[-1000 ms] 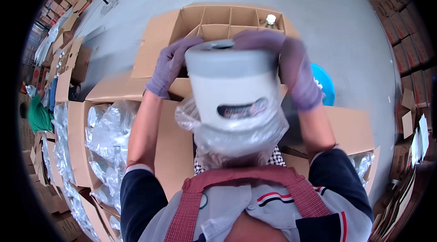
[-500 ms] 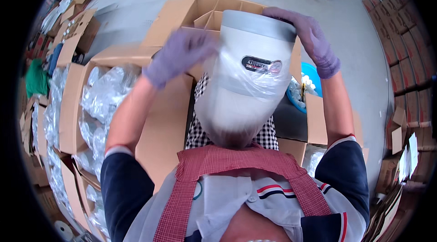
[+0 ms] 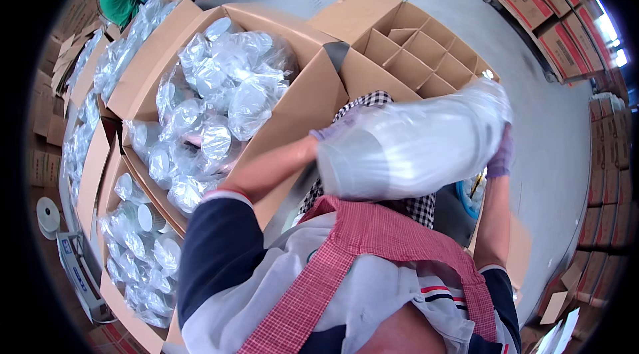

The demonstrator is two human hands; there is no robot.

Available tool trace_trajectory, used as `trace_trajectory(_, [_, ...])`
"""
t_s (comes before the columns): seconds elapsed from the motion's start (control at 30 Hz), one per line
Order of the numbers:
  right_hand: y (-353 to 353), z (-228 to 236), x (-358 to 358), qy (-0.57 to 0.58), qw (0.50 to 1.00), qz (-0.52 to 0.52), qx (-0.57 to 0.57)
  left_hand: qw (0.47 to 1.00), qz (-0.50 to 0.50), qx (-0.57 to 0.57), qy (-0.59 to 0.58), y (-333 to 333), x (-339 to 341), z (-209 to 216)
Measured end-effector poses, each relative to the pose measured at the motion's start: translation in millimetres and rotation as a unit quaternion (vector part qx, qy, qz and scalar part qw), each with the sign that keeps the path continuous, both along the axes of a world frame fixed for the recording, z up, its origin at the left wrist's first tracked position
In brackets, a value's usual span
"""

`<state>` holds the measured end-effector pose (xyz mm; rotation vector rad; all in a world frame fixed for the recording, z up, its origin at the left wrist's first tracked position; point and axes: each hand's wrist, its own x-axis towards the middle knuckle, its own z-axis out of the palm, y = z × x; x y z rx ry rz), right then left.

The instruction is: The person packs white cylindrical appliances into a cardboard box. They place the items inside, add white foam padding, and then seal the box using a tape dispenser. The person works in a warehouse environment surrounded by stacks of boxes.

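Note:
A large white-and-grey cylindrical container (image 3: 406, 144), wrapped in a clear plastic bag, lies nearly sideways above my lap, smeared by motion. My left hand (image 3: 336, 127), in a purple glove, grips it around the grey end, its fingers mostly hidden behind the container. At the other end, my gloved right hand (image 3: 500, 154) is closed on the bagged side, partly covered by the plastic. Just beyond the container stands an open carton with cardboard dividers (image 3: 426, 53).
To the left, an open carton (image 3: 303, 37) holds several plastic-bagged parts, with another carton (image 3: 136, 331) of them below. A blue basin (image 3: 467, 202) is beside my right forearm. Stacked cartons (image 3: 602, 174) line the right. A person in green (image 3: 120, 0) sits far left.
The container has swung from roughly upright to nearly sideways. My left hand, formerly beside it, now grips its grey end; my right hand has moved to the opposite end. The view has turned left.

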<state>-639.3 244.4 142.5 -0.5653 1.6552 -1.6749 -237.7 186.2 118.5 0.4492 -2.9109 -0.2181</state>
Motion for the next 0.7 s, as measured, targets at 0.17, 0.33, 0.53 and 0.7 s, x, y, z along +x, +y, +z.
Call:
trace_trajectory(0.17, [-102.4,29.3,98.0,0.206,0.908,0.360,-0.055,0.856,0.245,0.394,0.227,19.1,105.1,18.3])
trace_trajectory(0.33, [-196.8,9.5,200.7,0.131,0.901,0.413,-0.037,0.619,0.478,0.466,0.414,6.5,221.1,27.2])
trace_trajectory(0.53, [-200.9,-20.8,224.2,0.264,0.796,0.544,0.021,0.751,0.541,0.315,0.211,-61.9,307.1,6.6])
trace_trajectory(0.7, [-222.1,-13.4,219.2,0.357,0.800,0.481,-0.048,0.782,0.516,0.338,0.093,-150.0,255.2,23.6])
